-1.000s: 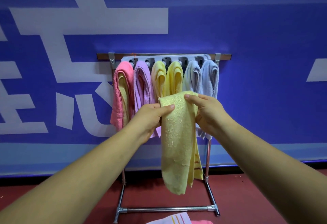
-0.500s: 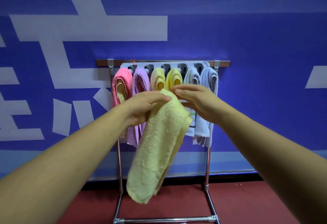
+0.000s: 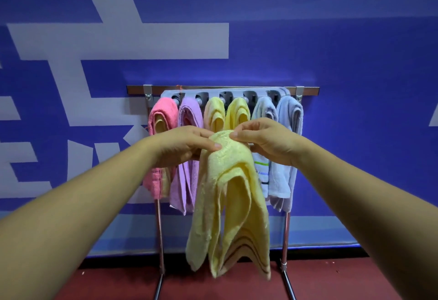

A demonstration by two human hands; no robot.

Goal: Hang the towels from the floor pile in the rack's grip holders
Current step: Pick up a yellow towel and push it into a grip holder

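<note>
Pinch grips of left hand (image 3: 182, 148) and right hand (image 3: 267, 144) on bunched top of yellow towel (image 3: 227, 193), dangling just before rack (image 3: 308, 90), its holder strip (image 3: 189, 93) crowded with six hung towels (image 3: 189, 119). Fold-gathering step, apparently; next, finding a free holder, pushing bunch in.

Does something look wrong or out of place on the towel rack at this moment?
The rack looks full: no free holder shows for the held yellow towel. Also, the pink towel seems to wrap a yellowish cloth.
</note>
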